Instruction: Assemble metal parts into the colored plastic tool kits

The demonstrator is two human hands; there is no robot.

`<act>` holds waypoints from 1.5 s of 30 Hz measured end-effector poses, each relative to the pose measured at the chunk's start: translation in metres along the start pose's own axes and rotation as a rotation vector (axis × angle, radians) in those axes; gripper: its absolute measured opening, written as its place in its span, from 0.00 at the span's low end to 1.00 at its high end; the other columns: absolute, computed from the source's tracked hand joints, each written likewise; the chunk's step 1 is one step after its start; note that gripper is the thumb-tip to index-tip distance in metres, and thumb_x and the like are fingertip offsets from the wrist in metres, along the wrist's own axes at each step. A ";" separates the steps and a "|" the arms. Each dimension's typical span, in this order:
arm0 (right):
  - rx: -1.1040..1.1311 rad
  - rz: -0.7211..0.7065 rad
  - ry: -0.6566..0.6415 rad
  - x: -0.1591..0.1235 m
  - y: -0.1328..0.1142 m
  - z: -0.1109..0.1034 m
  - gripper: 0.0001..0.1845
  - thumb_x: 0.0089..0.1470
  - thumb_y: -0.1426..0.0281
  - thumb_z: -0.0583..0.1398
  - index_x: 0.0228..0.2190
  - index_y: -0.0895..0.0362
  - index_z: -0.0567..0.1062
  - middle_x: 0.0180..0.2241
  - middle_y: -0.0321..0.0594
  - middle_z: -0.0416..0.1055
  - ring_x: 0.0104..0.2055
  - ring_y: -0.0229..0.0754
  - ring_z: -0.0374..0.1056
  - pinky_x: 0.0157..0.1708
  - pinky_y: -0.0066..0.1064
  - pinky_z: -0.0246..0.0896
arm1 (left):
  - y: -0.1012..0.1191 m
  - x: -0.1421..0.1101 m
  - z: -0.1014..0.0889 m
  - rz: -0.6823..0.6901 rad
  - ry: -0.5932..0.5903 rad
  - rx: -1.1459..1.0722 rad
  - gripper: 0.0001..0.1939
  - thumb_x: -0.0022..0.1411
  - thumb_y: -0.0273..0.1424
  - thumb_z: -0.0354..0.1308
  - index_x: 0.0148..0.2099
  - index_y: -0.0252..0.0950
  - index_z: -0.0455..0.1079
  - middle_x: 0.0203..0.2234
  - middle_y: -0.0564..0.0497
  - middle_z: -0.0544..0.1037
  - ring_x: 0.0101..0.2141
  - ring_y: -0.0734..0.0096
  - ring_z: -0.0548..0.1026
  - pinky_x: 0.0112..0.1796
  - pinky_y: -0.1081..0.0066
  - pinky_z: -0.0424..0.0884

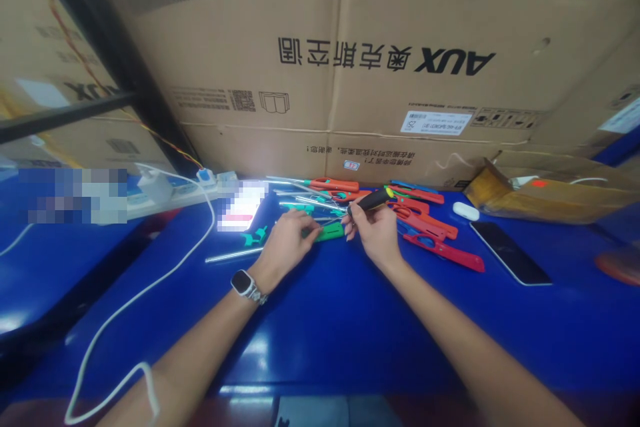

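My left hand (pixel 290 240) is closed around a green long-necked lighter (pixel 331 233), whose metal tube (pixel 235 255) points out to the left beneath the wrist. In my right hand (pixel 375 230) is a screwdriver with a black and yellow handle (pixel 373 200); its tip is hidden near the lighter's body. Just beyond my hands lie several similar lighters, among them an orange-red one (pixel 335 184) and a red one (pixel 450 254). Small teal plastic pieces (pixel 256 236) rest left of my left hand.
A lit phone (pixel 245 205) and a white power strip (pixel 165 197) with a white cable (pixel 150 280) are on the left. To the right are a dark phone (pixel 510 252), a white earbud case (pixel 465 211) and a brown bag (pixel 550 197). A large cardboard box (pixel 350 100) stands behind.
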State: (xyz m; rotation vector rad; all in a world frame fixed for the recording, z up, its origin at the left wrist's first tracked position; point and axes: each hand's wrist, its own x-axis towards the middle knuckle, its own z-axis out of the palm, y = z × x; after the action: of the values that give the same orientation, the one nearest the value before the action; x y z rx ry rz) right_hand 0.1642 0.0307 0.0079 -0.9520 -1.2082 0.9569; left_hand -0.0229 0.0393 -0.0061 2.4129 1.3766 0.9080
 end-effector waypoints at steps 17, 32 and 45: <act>-0.075 -0.177 -0.120 0.015 -0.009 -0.006 0.15 0.58 0.57 0.62 0.38 0.53 0.67 0.25 0.30 0.71 0.20 0.34 0.68 0.20 0.27 0.67 | 0.030 0.018 0.001 0.019 -0.098 0.086 0.17 0.56 0.39 0.67 0.45 0.35 0.75 0.42 0.44 0.76 0.43 0.53 0.73 0.44 0.59 0.69; -0.230 -0.160 -0.184 0.022 0.002 -0.010 0.14 0.59 0.56 0.60 0.36 0.52 0.65 0.26 0.33 0.70 0.21 0.37 0.67 0.23 0.31 0.67 | 0.013 0.014 0.023 -0.039 -0.137 -0.125 0.12 0.61 0.35 0.63 0.45 0.36 0.76 0.41 0.44 0.76 0.43 0.55 0.74 0.47 0.58 0.70; -0.280 -0.146 -0.241 0.024 0.002 -0.006 0.14 0.59 0.55 0.59 0.36 0.52 0.66 0.25 0.32 0.70 0.21 0.37 0.67 0.23 0.30 0.66 | 0.013 0.013 0.024 -0.057 -0.121 -0.133 0.11 0.59 0.32 0.65 0.44 0.36 0.76 0.40 0.46 0.76 0.44 0.55 0.73 0.46 0.58 0.70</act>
State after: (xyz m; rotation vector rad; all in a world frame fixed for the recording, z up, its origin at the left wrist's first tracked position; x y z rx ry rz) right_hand 0.1723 0.0535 0.0126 -0.9693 -1.6250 0.8146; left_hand 0.0056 0.0454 -0.0132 2.2783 1.2918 0.7990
